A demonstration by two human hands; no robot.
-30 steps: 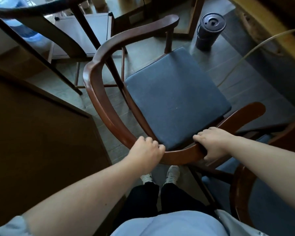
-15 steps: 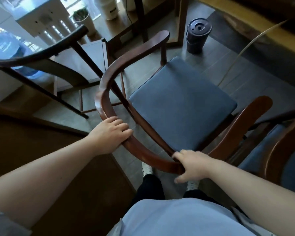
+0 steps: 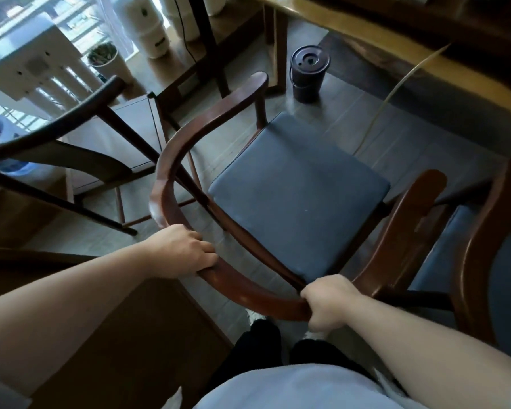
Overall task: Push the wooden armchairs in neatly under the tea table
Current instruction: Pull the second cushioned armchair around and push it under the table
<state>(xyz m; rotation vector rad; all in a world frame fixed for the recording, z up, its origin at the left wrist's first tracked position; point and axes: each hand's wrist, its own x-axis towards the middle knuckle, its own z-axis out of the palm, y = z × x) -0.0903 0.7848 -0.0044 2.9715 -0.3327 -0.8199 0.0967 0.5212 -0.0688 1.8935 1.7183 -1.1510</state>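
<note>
**Q:** Where is the armchair [image 3: 295,199] and how do I have it?

**A:** It stands on the floor [image 3: 375,125] at the centre of my view, blue seat cushion [image 3: 300,199] facing up, its open front toward 1 o'clock, where the surface [image 3: 425,57] runs across the upper right. The seat is not yet under that edge. I hold the curved back rail [image 3: 248,286] at its near bend: left hand [image 3: 186,250] at 9 o'clock of the rail, right hand [image 3: 326,302] at 5 o'clock.

**Q:** State of the fingers?

**A:** Left fingers [image 3: 208,255] are curled over the top of the rail, gripping it. Right fingers are wrapped round the rail in a fist. Both hands are closed on the wood.

**Q:** Why two hands, set apart?

**A:** My judgement: a spread grip on the back gives control of heading as well as push, so the chair can be squared to the edge rather than driven in crooked.

**Q:** What surrounds it?

**A:** A second armchair [image 3: 478,261] sits just beside it at 3 o'clock, arms close together. A dark chair [image 3: 56,134] stands at 10 o'clock. A black lidded canister [image 3: 309,72] rests on the floor at 12 o'clock, near the front left arm post. A pale tube [image 3: 396,93] hangs from the surface toward the floor at 1 o'clock.

**Q:** Hazards?

**A:** Likely the canister and tube in the path, and contact with the neighbouring arm.
</note>
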